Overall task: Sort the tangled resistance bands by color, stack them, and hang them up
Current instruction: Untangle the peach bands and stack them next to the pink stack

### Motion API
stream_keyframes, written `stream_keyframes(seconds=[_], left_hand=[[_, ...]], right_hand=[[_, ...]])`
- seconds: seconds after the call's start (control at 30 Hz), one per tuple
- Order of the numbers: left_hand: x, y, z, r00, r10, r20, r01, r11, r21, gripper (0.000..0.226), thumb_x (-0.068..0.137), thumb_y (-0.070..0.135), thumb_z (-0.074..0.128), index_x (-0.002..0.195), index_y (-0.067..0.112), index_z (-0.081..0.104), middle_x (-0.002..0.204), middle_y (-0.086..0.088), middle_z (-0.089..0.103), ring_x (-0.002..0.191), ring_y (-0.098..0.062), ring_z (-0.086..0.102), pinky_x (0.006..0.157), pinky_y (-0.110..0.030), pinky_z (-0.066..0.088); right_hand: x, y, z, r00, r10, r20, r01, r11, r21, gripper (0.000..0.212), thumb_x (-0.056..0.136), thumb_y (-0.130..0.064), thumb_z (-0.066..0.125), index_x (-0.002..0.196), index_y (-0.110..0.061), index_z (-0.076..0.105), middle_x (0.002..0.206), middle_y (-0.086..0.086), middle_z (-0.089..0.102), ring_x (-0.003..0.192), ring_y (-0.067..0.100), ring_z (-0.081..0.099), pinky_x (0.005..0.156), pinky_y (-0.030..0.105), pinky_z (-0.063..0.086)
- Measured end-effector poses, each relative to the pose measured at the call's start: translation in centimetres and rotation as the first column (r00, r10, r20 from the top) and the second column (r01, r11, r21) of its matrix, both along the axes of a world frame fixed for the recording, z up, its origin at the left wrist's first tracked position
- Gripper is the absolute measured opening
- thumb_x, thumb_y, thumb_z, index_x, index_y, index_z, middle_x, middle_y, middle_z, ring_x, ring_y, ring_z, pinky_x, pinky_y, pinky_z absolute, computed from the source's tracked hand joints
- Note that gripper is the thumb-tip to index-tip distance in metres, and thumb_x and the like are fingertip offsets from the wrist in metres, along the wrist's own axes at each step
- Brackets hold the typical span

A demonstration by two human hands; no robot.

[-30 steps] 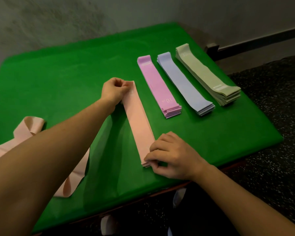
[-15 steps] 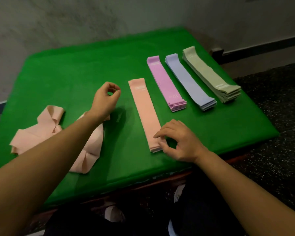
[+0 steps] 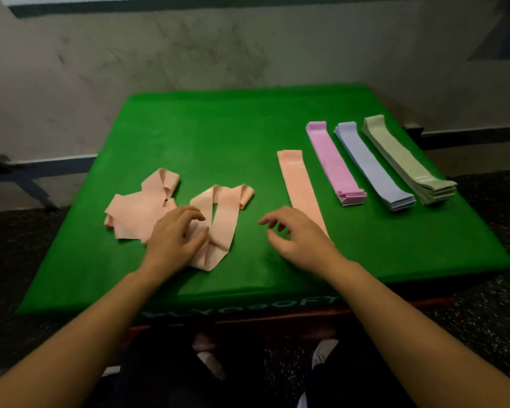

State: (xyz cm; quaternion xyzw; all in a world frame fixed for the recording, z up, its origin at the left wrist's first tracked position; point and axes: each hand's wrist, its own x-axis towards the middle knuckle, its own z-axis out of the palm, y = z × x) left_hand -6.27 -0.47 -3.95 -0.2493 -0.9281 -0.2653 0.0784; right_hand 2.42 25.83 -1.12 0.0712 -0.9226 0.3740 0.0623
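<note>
**Hands over loose peach bands, sorted stacks to the right**

Tabletop (image 3: 218, 136) covered in green, its near edge running just beyond both forearms, its far edge close to a stained wall (image 3: 189, 54). Broad bare green across the far half and between the two hands; dark speckled floor (image 3: 483, 319) off the right edge.

Four flat stacks laid side by side on the right half, each angled toward the near right corner: peach stack (image 3: 301, 187), then pink stack (image 3: 333, 163), lilac stack (image 3: 371, 169), and sage stack (image 3: 404, 160) nearest the right edge. Narrow strips of green between neighbours, none touching.

Tangled peach bands (image 3: 147, 210) heaped on the left half, twisted and folded, well clear of the stacks.

Left hand (image 3: 174, 240) lying on the near side of the tangle, fingers (image 3: 195, 214) loosely bent and spread over the folds, touching them; no clear pinch visible. Right hand (image 3: 298, 237) just above the green beside the near end of the peach stack, covering that end from view, fingers (image 3: 265, 222) relaxed, slightly curled, holding nothing, pointing toward the tangle with a bare gap between.
</note>
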Motion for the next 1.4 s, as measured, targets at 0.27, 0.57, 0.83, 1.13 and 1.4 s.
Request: stream_keyframes(seconds=[0.27,0.57,0.83,1.13,1.4], left_hand=[[1.2,-0.7,-1.1,1.000,0.018,-0.009,-0.018,0.999,0.026,0.023,0.091,0.040,0.063,0.108,0.024,0.065,0.110,0.009,0.064,0.100,-0.007,0.054,0.091,-0.030,0.043],[1.3,-1.0,-1.2,1.000,0.019,-0.002,-0.019,0.999,0.043,0.029,0.090,0.044,0.057,0.106,0.020,0.060,0.099,0.007,0.059,0.089,-0.011,0.052,0.079,-0.028,0.044],[1.6,-1.1,-0.9,0.998,-0.022,0.055,0.016,0.994,0.107,0.045,0.081,0.057,0.065,0.112,0.025,0.053,0.104,0.005,0.063,0.091,-0.014,0.059,0.077,-0.034,0.052],[3.6,0.2,0.0,0.987,-0.143,0.074,0.115,0.948,0.297,0.086,0.065,0.076,0.072,0.132,0.031,0.044,0.125,0.003,0.058,0.110,-0.015,0.057,0.093,-0.042,0.052],[8.3,4.3,3.0,0.874,-0.397,0.281,0.184,0.805,0.564,0.043,0.084,0.013,0.078,0.121,0.024,0.058,0.109,0.003,0.069,0.094,0.004,0.063,0.083,-0.014,0.049]], right_hand=[[-5.9,-5.7,0.6,0.993,-0.067,0.094,0.056,0.991,0.118,0.037,0.092,-0.023,0.060,0.129,-0.023,0.060,0.140,0.000,0.052,0.132,0.018,0.042,0.113,0.033,0.030],[-10.6,-7.1,-2.3,0.928,-0.336,0.162,0.258,0.891,0.373,0.060,0.092,-0.048,0.056,0.144,-0.019,0.046,0.132,0.010,0.055,0.122,0.032,0.047,0.096,0.041,0.043],[-6.8,-7.5,-1.3,0.932,-0.278,0.233,0.306,0.947,-0.096,0.010,0.093,-0.024,0.055,0.093,-0.017,0.063,0.088,0.004,0.063,0.080,0.022,0.057,0.068,0.038,0.043],[-0.5,-6.6,3.4,0.914,-0.143,0.380,0.384,0.607,-0.696,0.013,0.102,-0.011,0.045,0.104,-0.020,0.054,0.115,0.011,0.063,0.092,0.028,0.068,0.069,0.038,0.060],[4.4,-5.7,6.3,0.946,-0.169,0.276,0.322,0.572,-0.754,0.016,0.096,-0.011,0.061,0.111,-0.016,0.062,0.103,0.001,0.070,0.090,0.014,0.068,0.072,0.027,0.057]])
